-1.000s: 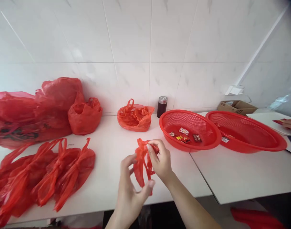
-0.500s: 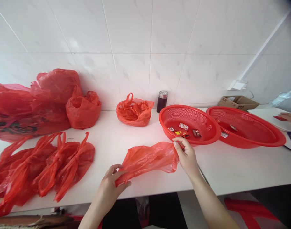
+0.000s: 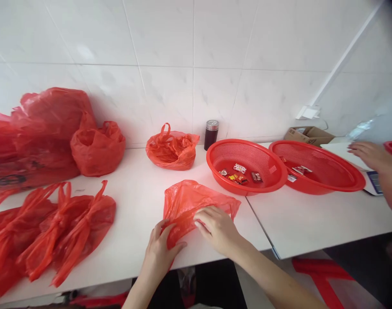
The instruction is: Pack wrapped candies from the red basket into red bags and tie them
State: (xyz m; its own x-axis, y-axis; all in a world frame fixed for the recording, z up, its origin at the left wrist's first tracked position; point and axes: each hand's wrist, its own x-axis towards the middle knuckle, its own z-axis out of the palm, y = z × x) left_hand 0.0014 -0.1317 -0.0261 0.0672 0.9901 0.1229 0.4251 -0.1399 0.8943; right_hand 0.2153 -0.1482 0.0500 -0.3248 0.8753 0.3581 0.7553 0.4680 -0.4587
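A thin red plastic bag (image 3: pixel 196 193) lies nearly flat on the white table (image 3: pixel 134 227) in front of me, its film creased. My left hand (image 3: pixel 160 249) grips the bag's near left end, thumb and fingers either side of the film. Over the middle of the same bag is my right hand (image 3: pixel 218 227), its bent fingers closed on the film; the fingertips are partly hidden. Just beyond the bag stands a red perforated basket (image 3: pixel 215 176) with several small wrapped snacks (image 3: pixel 239 168) inside.
Several knotted red bags (image 3: pixel 83 231) lie at left, fuller red bags (image 3: pixel 54 128) behind them. An open red bag (image 3: pixel 170 154) and a dark flask (image 3: pixel 211 135) stand near the wall. Right are a second red basket (image 3: pixel 324 189), a cardboard box (image 3: pixel 308 135) and another person's hand (image 3: pixel 368 153).
My right hand has moved left from the bag's far right corner to its middle. The view has shifted right. In the second basket more packets show, and the other person's hand has moved.
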